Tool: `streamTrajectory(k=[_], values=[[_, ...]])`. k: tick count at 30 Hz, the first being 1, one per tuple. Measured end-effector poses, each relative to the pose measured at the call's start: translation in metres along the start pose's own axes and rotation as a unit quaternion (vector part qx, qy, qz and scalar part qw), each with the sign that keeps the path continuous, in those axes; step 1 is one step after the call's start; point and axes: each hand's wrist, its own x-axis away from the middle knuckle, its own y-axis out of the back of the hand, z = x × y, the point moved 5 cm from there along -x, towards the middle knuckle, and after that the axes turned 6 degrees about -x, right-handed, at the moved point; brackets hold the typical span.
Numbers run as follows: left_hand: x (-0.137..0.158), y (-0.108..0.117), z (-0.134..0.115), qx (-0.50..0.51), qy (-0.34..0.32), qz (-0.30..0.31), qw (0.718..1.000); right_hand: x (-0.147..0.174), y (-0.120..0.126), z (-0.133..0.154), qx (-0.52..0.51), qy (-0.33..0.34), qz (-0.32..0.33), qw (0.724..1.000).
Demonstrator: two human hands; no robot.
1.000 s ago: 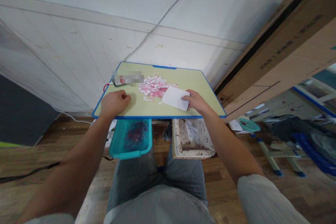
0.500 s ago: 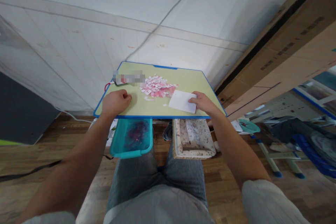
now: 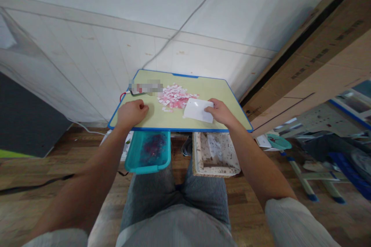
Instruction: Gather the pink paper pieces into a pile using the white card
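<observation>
My right hand [image 3: 219,112] pinches a flat, glossy white card [image 3: 197,110] by its right edge. The card slants over the yellow-green tabletop [image 3: 214,85], its upper left edge against a pile of small white and pink pieces [image 3: 175,95]. What the pieces are is too small to tell. My left hand [image 3: 133,114] rests as a closed fist on the tabletop's left side, apart from the pile. The inside of that fist is hidden. Behind it lies a phone-like flat object [image 3: 139,92], partly blurred out, with a red cord [image 3: 122,95] beside it.
Under the table's front edge are a teal basin [image 3: 131,154] with dark red contents and a stained white foam box [image 3: 197,158]. A large cardboard box [image 3: 307,65] leans at the right. A grey cable [image 3: 185,23] runs down the wall.
My right hand has moved the card a little left toward the pile and tipped it, so its face now shines. My left fist stays in place on the table. The view has shifted slightly.
</observation>
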Motion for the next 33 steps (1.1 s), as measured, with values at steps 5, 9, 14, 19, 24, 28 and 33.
streamTrajectory(k=[5, 9, 14, 19, 24, 28, 33], values=[[0.001, 0.001, 0.000, -0.002, -0.005, -0.002, 1.000, 0.000, 0.004, 0.012, 0.071, 0.024, 0.006, 0.997], [0.001, 0.001, 0.000, -0.002, -0.011, -0.009, 1.000, 0.007, 0.012, 0.021, 0.117, 0.042, 0.010, 0.992], [0.002, 0.002, 0.000, -0.003, -0.011, -0.010, 1.000, 0.017, 0.022, 0.021, 0.144, 0.041, 0.008, 0.989], [0.002, 0.002, 0.000, 0.001, -0.015, -0.011, 1.000, 0.021, 0.036, 0.002, 0.133, 0.030, -0.002, 0.991], [0.001, 0.002, 0.000, -0.002, -0.019, -0.016, 1.000, 0.031, 0.055, -0.021, 0.100, -0.012, -0.007, 0.995], [0.002, 0.002, 0.000, -0.003, -0.017, -0.014, 1.000, 0.050, 0.076, -0.044, 0.042, -0.072, 0.003, 0.997], [0.002, 0.001, 0.000, -0.001, -0.015, -0.016, 1.000, 0.075, 0.106, -0.062, 0.000, -0.114, -0.006, 0.993]])
